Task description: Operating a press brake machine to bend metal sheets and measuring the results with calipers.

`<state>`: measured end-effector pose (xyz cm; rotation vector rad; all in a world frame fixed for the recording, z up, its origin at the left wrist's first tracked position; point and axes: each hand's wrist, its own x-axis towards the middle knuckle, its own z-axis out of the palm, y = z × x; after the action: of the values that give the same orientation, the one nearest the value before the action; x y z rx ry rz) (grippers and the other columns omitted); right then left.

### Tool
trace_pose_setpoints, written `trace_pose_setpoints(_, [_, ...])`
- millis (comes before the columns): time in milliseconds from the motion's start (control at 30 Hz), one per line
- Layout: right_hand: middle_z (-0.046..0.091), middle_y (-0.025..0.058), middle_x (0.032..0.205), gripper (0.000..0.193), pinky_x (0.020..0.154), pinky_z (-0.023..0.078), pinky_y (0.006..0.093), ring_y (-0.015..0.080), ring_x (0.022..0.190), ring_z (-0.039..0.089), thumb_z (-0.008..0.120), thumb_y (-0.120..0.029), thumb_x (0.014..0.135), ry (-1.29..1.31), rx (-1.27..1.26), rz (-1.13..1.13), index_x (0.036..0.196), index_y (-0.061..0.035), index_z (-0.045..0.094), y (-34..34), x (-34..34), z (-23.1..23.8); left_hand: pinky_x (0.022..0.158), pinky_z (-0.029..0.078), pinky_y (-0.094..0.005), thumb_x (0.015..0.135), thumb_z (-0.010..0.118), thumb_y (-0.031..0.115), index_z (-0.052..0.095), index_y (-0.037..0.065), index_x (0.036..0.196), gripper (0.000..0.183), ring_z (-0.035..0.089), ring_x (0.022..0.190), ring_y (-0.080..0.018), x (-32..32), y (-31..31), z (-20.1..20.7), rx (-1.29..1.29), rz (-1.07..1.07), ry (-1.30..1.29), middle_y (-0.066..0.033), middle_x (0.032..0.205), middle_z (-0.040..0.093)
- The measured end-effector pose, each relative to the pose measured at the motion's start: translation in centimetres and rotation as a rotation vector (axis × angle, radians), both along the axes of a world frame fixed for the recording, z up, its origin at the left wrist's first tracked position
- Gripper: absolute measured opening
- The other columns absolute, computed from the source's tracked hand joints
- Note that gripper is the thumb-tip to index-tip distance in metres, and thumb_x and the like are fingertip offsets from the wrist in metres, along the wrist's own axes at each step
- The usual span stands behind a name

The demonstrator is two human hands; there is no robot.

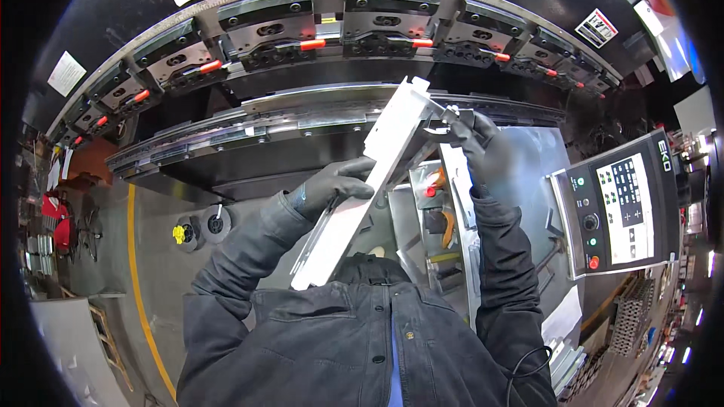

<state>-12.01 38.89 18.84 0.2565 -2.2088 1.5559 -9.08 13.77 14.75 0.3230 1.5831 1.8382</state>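
A long, light-coloured bent sheet-metal part slants from my chest up toward the machine, its far end notched and folded. Around its middle, my left hand in a dark glove is closed on its left edge. My right hand, also gloved, is closed on a metal caliper beside the part's far end. The caliper's jaws reach to the right side of that end; whether they touch it I cannot tell. Part of the right hand is blurred.
Ahead spans a press brake with upper tool clamps with red handles and a lower die rail. A control panel stands at the right. An open drawer with tools lies below my right hand. Two spools are on the left floor.
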Motion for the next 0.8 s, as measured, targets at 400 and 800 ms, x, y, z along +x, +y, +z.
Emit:
trace_pose_setpoints(400, [0.061,0.0108,0.076,0.027,0.049,0.045,0.0183,0.0111,0.056,0.053,0.062,-0.006,0.072,-0.188,-0.019,0.112,0.096,0.0043,0.057,2.9,-2.5,2.1,0.087,0.033,-0.0419,0.062,0.06,0.035,0.037,-0.003,0.121,0.074,0.041,0.107,-0.0308,-2.5,2.6,3.3,0.009,-0.123,-0.095,-0.0256,0.12,0.037])
trace_pose_setpoints(800, [0.061,0.0121,0.079,0.031,0.049,0.046,0.0182,0.0113,0.059,0.055,0.061,-0.004,0.071,-0.315,0.031,0.225,0.101,0.0048,0.056,4.8,-2.8,1.1,0.085,0.037,-0.0489,0.063,0.061,0.045,0.041,0.002,0.12,0.074,0.045,0.105,-0.0367,-4.0,4.0,-6.4,0.355,0.064,-0.608,-0.0301,0.121,0.035])
